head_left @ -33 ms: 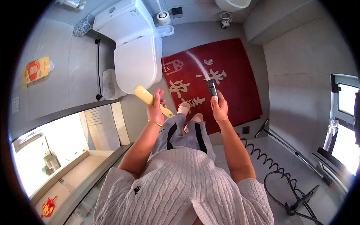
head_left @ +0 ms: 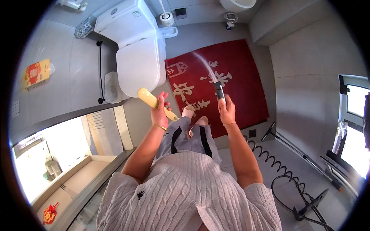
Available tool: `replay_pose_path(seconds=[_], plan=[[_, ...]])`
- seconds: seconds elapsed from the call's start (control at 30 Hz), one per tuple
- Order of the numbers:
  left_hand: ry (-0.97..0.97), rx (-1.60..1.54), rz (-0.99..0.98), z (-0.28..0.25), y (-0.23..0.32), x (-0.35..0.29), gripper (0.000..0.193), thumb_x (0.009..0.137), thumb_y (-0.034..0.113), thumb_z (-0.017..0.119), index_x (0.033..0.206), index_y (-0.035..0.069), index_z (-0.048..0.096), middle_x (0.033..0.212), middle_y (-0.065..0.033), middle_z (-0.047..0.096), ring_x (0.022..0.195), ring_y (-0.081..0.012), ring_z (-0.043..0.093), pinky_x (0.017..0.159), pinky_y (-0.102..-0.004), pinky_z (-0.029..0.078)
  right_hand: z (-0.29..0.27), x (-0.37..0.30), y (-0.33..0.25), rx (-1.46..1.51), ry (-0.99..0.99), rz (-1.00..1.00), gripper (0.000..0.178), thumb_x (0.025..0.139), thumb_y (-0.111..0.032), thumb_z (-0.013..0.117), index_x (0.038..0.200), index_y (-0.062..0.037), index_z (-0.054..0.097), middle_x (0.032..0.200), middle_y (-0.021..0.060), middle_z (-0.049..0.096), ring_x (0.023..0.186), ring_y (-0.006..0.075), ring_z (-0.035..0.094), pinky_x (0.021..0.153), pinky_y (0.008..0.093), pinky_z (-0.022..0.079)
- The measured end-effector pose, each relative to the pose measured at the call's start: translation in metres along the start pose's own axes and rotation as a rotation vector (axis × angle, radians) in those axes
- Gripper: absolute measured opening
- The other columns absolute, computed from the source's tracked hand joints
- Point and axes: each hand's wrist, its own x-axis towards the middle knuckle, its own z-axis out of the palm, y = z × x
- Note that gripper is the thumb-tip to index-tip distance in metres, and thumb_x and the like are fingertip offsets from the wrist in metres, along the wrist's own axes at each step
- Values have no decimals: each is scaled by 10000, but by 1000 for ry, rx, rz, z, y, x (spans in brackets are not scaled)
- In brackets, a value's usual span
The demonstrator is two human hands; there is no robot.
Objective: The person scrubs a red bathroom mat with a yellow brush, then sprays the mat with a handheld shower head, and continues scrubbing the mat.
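My left hand (head_left: 160,111) is closed round the handle of a pale yellow brush (head_left: 147,97). Its broad rounded head points up and to the left, and any bristles are hidden from this side. In my right hand (head_left: 227,110) is a black and grey water spray gun (head_left: 219,91), gripped with the thumb on top. A white jet of water leaves its tip and curves toward the far left over a red floor mat (head_left: 246,88) with pale lettering. The mat lies flat on the grey tiles, just beyond my slippers.
A white toilet (head_left: 139,63) with its lid down stands left of the mat. Beyond it is a toilet brush in a holder (head_left: 167,19). On the right floor lie a black coiled hose (head_left: 271,164) and a long-handled squeegee (head_left: 293,150). A washbasin (head_left: 238,4) hangs at the far wall.
The spray gun and my right hand sit very slightly farther right and nearer. The room has shifted a little left in view. Both hands keep their grips and water still flows.
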Motion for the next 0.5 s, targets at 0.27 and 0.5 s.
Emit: replay_pose_path(seconds=[0.27,0.5], plan=[[-59,15,7,14,-6,-3,514,944,414,647,1302,54,572,1222,-55,631,802,-89,509,642,-246,458,-64,0,-4,196,208,-1,388,998,-394,532,812,-57,490,608,4,485,551,107,452,511,288,368],[-81,55,12,17,-5,-2,467,960,404,625,1287,73,589,1188,-34,644,801,-82,512,640,-244,458,-99,0,5,133,352,-121,379,1015,-411,510,840,-75,494,641,-30,462,515,43,406,449,210,300]])
